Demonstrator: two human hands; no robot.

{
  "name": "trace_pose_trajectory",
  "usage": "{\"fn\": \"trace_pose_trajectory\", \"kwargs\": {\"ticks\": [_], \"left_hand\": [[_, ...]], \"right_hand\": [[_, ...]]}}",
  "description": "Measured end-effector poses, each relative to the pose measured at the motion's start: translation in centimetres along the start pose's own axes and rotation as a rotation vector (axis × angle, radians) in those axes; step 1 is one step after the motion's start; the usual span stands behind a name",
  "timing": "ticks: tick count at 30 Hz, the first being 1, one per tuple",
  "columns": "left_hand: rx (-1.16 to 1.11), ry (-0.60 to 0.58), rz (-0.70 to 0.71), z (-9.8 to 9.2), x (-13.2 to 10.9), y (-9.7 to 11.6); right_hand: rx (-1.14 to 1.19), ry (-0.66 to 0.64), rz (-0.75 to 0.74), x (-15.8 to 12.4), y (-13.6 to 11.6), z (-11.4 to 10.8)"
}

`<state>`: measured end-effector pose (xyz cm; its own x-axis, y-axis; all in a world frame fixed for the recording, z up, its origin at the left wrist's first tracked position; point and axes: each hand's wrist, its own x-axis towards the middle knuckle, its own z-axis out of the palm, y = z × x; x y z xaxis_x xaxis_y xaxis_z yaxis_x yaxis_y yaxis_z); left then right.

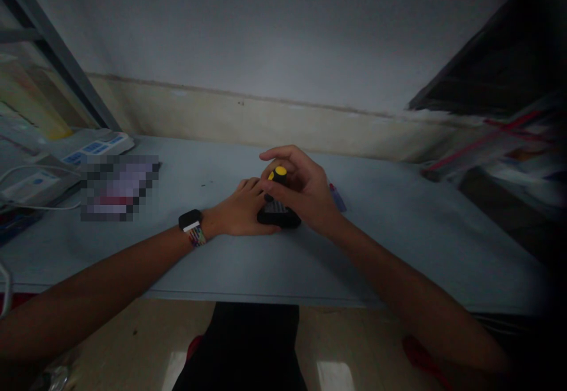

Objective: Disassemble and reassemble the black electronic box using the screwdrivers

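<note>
On the table, a black boxy object (279, 218) with a grey ribbed-looking top sits between my hands; its exact kind is hard to make out. My left hand (241, 209) lies low against its left side, thumb along the near edge and fingers toward the far side, holding it in place. Above it, a screwdriver with a yellow-and-black handle (279, 172) stands nearly upright. My right hand (305, 187) curls loosely round that handle, thumb on the near side and index finger raised. The screwdriver's tip is hidden.
Behind my right hand lies a small purple-and-red item (337, 197). A pixelated flat item (119, 189) and a white power strip (97, 150) with cables are at left. Blurred plastic bags (491, 137) stand at right. A wall (266, 119) borders the table (199, 273) behind.
</note>
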<state>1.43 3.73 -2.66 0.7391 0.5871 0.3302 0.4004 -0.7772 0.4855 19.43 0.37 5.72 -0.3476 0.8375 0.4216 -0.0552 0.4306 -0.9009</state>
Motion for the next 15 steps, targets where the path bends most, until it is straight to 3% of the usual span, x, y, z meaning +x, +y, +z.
{"fn": "trace_pose_trajectory", "kwargs": {"ticks": [6, 15], "left_hand": [[0.026, -0.039, 0.001, -0.3, 0.0, 0.0], [0.014, -0.001, -0.009, 0.1, 0.1, -0.2]], "right_hand": [[0.101, -0.012, -0.008, 0.3, 0.6, -0.2], [-0.046, -0.043, -0.098, 0.2, 0.1, -1.2]]}}
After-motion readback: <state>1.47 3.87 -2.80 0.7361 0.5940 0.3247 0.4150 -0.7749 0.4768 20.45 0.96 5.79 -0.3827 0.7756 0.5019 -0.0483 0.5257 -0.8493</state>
